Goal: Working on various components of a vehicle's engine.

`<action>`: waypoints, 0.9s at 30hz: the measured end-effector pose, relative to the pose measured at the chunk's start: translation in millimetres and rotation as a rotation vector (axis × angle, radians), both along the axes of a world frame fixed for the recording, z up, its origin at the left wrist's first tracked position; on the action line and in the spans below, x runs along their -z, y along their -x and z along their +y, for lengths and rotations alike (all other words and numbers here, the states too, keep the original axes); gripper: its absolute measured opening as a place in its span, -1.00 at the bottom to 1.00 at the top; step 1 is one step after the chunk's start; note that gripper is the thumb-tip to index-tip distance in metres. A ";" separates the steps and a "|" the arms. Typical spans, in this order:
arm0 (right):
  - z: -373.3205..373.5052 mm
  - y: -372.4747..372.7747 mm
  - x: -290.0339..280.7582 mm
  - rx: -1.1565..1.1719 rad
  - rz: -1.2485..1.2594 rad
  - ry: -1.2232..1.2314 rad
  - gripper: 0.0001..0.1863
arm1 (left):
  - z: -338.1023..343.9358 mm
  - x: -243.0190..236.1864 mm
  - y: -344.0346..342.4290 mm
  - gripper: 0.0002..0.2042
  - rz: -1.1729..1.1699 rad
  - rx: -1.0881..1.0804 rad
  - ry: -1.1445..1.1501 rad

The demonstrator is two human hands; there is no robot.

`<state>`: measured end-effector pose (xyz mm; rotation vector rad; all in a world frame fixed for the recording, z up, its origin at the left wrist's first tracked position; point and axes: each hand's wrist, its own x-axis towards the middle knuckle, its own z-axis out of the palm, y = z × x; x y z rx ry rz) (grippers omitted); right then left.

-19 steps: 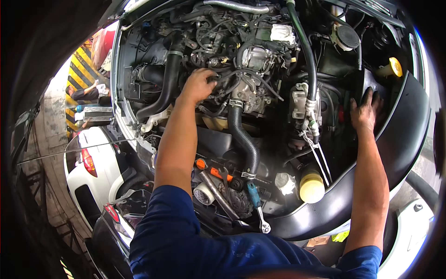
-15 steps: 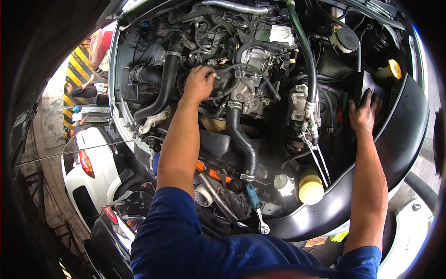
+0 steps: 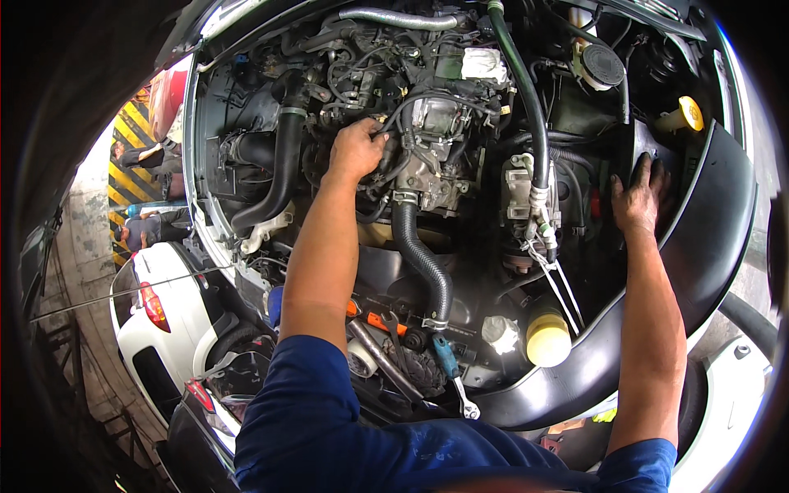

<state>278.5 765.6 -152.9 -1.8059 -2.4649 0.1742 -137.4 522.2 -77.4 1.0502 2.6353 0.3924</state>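
My left hand [image 3: 353, 152] reaches into the middle of the engine [image 3: 427, 123], fingers curled among thin black hoses [image 3: 400, 115] left of the metal housing; what they grip is hidden. On the right, my right hand [image 3: 639, 199] rests with spread, blackened fingers on the dark inner panel beside the black padded fender cover [image 3: 708, 218]. A corrugated hose [image 3: 419, 246] runs down from the engine between my arms. A tied-up metal fitting [image 3: 518, 197] on a green-black hose sits left of my right hand, with a yellow dipstick-like cap [image 3: 687, 113] above it.
Below the engine lie a blue-handled ratchet [image 3: 448, 357], orange-handled tools [image 3: 386, 322], a metal bar [image 3: 382, 370] and a cream reservoir [image 3: 549, 345]. At far left are a white car [image 3: 164, 345] and people [image 3: 140, 230] by a yellow-black striped strip.
My left hand has shifted slightly right, and the thin hose beside it now arches higher. The whole view has shifted slightly. People in the left background have changed posture.
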 end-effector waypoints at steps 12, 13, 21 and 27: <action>-1.0 5.2 -1.9 -0.009 0.047 0.046 -0.12 | -16.1 19.7 15.3 -0.77 0.168 -0.032 -0.319; 0.0 3.1 1.2 -0.012 0.032 0.017 -0.12 | -13.2 17.6 15.0 -0.78 0.172 -0.061 -0.423; 3.7 -2.9 7.5 -0.026 -0.045 -0.052 -0.11 | -25.0 -2.4 18.4 -0.72 0.403 -0.051 -0.343; 4.8 0.1 8.3 -0.028 -0.086 -0.050 -0.11 | -28.0 19.7 -14.2 -0.61 0.315 -0.153 0.039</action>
